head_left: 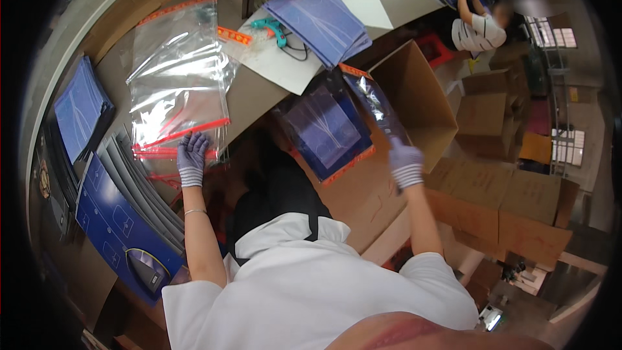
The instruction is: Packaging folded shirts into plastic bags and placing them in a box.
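Observation:
My left hand (193,155), in a pale purple glove with a striped cuff, is at the near edge of a stack of clear plastic bags (178,81). Its fingers are slightly bent and a little apart, touching the red edge strip. My right hand (406,162), gloved alike, is smeared by motion beside an open cardboard box (414,100). Right by its fingertips lies the end of a narrow-looking bagged piece (379,100) with an orange strip; whether the hand grips it is unclear. Between my hands, a bagged blue sheet (324,126) rests on cardboard.
Blue printed sheets (317,16) lie stacked on the table beside a teal corded tool (269,26) and white board (278,68). More sheets (84,110) and fanned blue-grey panels (123,214) are at left. Closed cartons (492,201) stand at right. A person (479,29) works at far right.

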Demonstrator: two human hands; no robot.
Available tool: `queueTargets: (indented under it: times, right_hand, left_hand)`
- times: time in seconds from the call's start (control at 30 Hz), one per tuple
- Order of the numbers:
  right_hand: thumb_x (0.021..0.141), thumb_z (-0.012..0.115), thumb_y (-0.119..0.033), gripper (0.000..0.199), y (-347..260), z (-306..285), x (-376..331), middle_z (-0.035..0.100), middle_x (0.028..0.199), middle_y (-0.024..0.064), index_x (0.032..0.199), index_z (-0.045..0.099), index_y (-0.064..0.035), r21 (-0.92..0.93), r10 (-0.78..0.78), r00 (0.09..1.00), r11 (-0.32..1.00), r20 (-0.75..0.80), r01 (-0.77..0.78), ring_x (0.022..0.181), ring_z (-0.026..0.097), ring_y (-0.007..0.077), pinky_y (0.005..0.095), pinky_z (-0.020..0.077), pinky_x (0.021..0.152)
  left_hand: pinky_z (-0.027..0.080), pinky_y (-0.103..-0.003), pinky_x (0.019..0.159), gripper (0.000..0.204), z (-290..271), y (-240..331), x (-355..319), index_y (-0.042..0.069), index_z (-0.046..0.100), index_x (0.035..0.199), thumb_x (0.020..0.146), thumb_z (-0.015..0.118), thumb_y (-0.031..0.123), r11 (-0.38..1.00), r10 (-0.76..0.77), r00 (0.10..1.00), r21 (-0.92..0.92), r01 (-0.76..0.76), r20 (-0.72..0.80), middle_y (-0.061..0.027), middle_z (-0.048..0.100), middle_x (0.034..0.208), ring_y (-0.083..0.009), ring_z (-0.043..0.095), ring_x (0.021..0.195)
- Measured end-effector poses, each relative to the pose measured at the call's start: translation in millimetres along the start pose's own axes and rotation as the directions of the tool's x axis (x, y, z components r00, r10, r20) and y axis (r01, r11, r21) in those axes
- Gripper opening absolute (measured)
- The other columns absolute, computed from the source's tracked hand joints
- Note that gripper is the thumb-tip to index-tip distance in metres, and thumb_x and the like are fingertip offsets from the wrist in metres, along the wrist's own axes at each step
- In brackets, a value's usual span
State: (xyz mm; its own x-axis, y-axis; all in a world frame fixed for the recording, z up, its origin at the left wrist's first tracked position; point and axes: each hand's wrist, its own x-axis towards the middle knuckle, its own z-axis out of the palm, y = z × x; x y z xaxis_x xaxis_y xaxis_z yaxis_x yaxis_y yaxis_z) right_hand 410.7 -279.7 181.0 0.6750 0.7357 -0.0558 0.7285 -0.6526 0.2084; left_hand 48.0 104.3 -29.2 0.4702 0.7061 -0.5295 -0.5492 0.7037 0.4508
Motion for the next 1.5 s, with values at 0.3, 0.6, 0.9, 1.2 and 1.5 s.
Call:
queueTargets:
  times: [0.3,0.6,0.9,1.2,1.5]
  right_hand:
    - [0.083,0.043,-0.016,0.037,-177.2,268.6,23.7,0.062,0.065,0.0155,0.114,0.044,0.0047,-0.027,-0.340,0.929,0.937,0.145,0.347,0.051,0.060,0.0292,0.0422,0.0477,0.046]
    - [0.077,0.055,-0.031,0.031,-236.4,165.3,57.6,0.062,0.089,0.0158,0.101,0.054,-0.0114,0.103,-0.602,0.629,0.758,0.491,0.644,0.080,0.061,0.0336,0.0440,0.0483,0.071]
    - [0.081,0.050,-0.038,0.036,-347.4,-0.4,65.2,0.063,0.079,0.0155,0.103,0.055,-0.0101,0.834,-0.881,0.472,0.282,0.029,0.475,0.071,0.062,0.0298,0.0426,0.0485,0.067]
    - [0.071,0.044,-0.069,0.079,-229.2,-109.5,143.3,0.059,0.101,0.0165,0.105,0.057,0.0010,0.744,-0.706,0.705,-0.439,0.062,-0.504,0.091,0.057,0.0276,0.0369,0.0466,0.082]
    - [0.081,0.059,-0.006,0.027,-77.9,-46.2,134.6,0.056,0.106,0.0121,0.107,0.055,0.0021,0.870,-0.337,0.920,0.370,-0.201,0.326,0.097,0.053,0.0203,0.0301,0.0405,0.088]
  left_hand:
    - [0.049,-0.029,0.070,0.023,97.1,16.5,-92.6,-0.002,0.058,0.099,0.087,0.045,0.012,0.501,0.384,0.911,0.796,-0.341,0.148,-0.0121,0.063,0.088,-0.0196,0.061,0.078]
    - [0.045,-0.039,0.072,0.046,95.8,159.6,-213.4,0.007,0.050,0.102,0.071,0.063,0.038,-0.430,0.846,0.526,0.689,0.584,0.083,-0.0108,0.055,0.094,-0.0264,0.054,0.088]
    - [0.050,-0.035,0.068,0.026,74.2,183.6,-192.4,0.009,0.055,0.092,0.074,0.061,0.026,-0.552,0.751,0.660,0.541,0.635,-0.009,-0.0088,0.061,0.084,-0.0246,0.061,0.085]
    - [0.040,-0.026,0.054,0.035,215.9,101.5,-270.5,0.013,0.056,0.105,0.070,0.059,0.010,-0.873,-0.090,0.329,0.084,-0.480,0.940,0.0021,0.049,0.068,-0.0119,0.049,0.060]
    - [0.047,-0.037,0.073,0.028,98.2,78.3,-35.9,0.014,0.056,0.097,0.070,0.061,0.017,-0.790,0.110,0.826,0.553,-0.265,0.553,-0.0071,0.057,0.089,-0.0270,0.056,0.085]
